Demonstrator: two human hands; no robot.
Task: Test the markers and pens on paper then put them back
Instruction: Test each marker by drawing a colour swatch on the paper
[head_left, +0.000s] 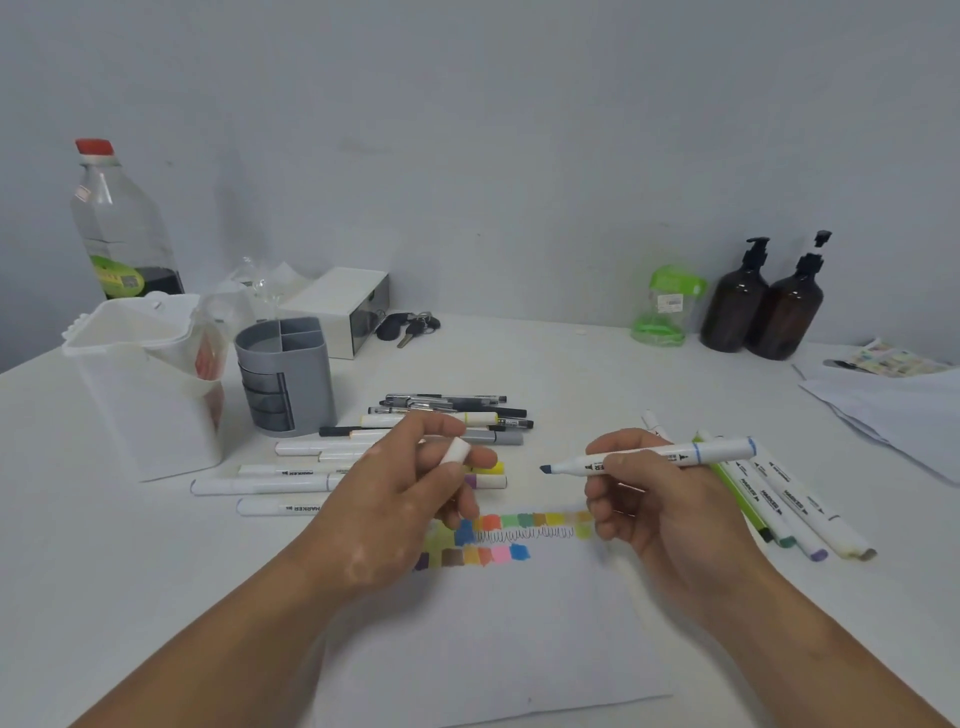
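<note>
Your right hand (649, 499) grips the uncapped blue marker (670, 456), your left hand (410, 493) pinches its cap (456, 451) at 9 o'clock, so lower the tip flat onto bare paper (493, 623) at 6 o'clock, beside the swatches (498, 538).

marker (722, 450): white, blue tip and ring | paper (493, 649): white, coloured squares, black zigzag | holder (285, 374): grey | pump bottles (735, 312): brown
</note>
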